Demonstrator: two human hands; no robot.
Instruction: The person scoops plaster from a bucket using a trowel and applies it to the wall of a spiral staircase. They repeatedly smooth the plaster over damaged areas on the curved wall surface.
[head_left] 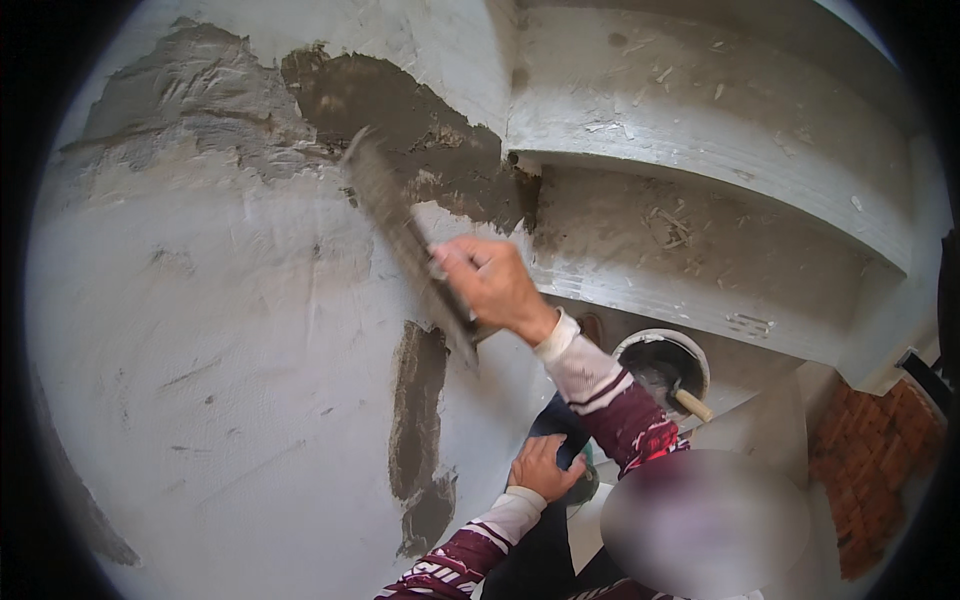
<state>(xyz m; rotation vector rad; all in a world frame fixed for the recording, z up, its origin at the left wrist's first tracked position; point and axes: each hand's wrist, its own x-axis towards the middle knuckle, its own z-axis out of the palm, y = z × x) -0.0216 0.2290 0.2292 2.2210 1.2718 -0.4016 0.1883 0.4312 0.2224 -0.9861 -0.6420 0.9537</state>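
Observation:
My right hand (500, 285) is closed round the handle of a long plastering trowel (400, 225), slightly blurred. The blade lies along the wall (260, 330), its upper end over a patch of wet grey plaster (395, 115). Whether the whole blade touches the wall I cannot tell. A narrow strip of darker plaster (418, 410) runs down the wall below the trowel. My left hand (541, 468) rests on the knee of my dark trousers, fingers laid out and holding nothing.
Stair steps (710, 130) with plaster crumbs rise at the right. Below them stands a bucket (705, 350) of grey mix, with a wooden-handled tool (692, 404) in it. Reddish-brown tiles (870, 460) lie at the lower right.

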